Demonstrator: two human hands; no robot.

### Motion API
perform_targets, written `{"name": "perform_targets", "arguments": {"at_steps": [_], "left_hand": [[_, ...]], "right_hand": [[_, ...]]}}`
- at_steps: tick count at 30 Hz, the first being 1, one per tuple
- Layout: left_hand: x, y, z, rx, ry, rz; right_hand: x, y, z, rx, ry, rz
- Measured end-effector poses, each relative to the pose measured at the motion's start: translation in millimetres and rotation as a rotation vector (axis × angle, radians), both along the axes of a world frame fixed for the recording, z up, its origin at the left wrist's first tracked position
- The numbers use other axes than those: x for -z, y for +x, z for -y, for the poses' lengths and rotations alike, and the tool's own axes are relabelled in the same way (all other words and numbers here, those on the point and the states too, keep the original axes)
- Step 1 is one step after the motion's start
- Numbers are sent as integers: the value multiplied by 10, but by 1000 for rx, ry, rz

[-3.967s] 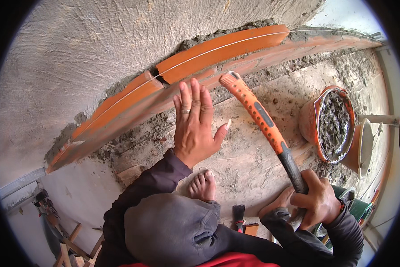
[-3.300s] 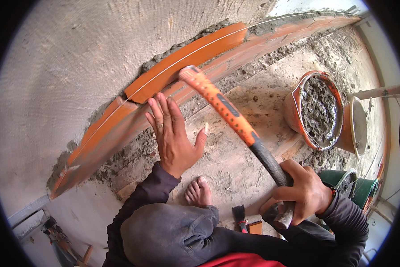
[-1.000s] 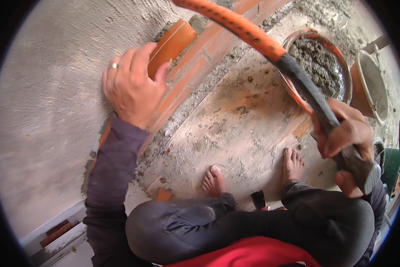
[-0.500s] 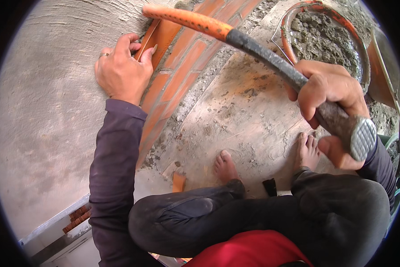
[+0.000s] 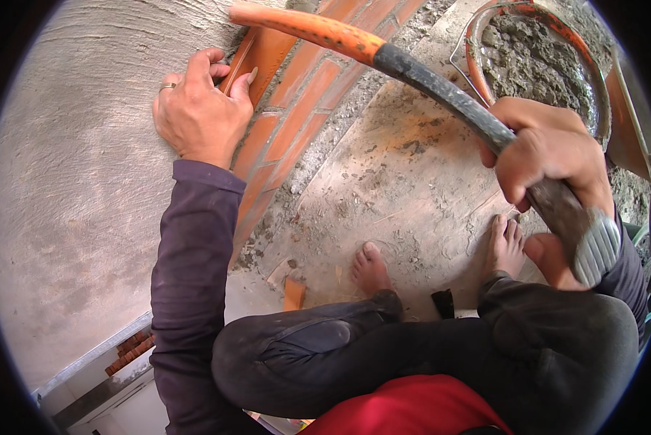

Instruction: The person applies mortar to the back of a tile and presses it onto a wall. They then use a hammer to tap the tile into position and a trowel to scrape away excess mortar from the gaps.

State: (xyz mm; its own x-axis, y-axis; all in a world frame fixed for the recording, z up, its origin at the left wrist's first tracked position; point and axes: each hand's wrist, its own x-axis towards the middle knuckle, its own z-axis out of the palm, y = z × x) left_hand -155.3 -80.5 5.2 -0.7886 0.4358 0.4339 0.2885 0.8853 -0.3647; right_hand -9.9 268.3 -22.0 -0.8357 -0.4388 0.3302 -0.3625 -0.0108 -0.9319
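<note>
My left hand (image 5: 202,116) has its fingers curled over an orange tile (image 5: 266,56) set against the rough plastered wall (image 5: 86,145), at the top of a low course of red brickwork (image 5: 304,101). In my right hand (image 5: 557,156) is a long hammer (image 5: 438,87) with an orange and black handle, gripped close to its ribbed metal head at the right. The handle's orange end reaches across to the upper part of the tile; whether it touches cannot be told.
An orange bucket (image 5: 474,58) of wet mortar (image 5: 539,76) sits upper right beside another bucket (image 5: 626,119). Mortar crumbs mark the floor around my bare feet (image 5: 369,268). A small orange piece (image 5: 293,293) and a black tool (image 5: 443,303) lie near my knees; red bricks (image 5: 130,351) show lower left.
Since the earliest frame, my left hand has gone from flat and open to curled on the tile, and the view has shifted. Over the last half second, both hands have barely moved.
</note>
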Motion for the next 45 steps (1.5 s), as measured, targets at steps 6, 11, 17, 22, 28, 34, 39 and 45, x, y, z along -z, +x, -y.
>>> {"name": "perform_targets", "arguments": {"at_steps": [6, 11, 17, 22, 28, 34, 39, 45], "left_hand": [[10, -2, -3, 2, -2, -4], [-11, -12, 46, 19, 22, 21], [-150, 187, 146, 237, 275, 133], [-497, 443, 554, 62, 599, 131], [-503, 721, 915, -44, 518, 147], [-436, 866, 1004, -126, 497, 206], [-429, 976, 1099, -135, 544, 206], [-539, 1399, 1181, -159, 707, 487]], "right_hand": [[-65, -22, -45, -22, 21, -21], [41, 11, -30, 66, 27, -84], [538, 331, -60, 85, 147, -224], [1228, 967, 75, 104, 372, 22], [1598, 1121, 278, 111, 605, 212], [1706, 1030, 390, 102, 789, 117], [1707, 941, 469, 0, 952, -85], [1702, 931, 585, -214, 1110, -44]]}}
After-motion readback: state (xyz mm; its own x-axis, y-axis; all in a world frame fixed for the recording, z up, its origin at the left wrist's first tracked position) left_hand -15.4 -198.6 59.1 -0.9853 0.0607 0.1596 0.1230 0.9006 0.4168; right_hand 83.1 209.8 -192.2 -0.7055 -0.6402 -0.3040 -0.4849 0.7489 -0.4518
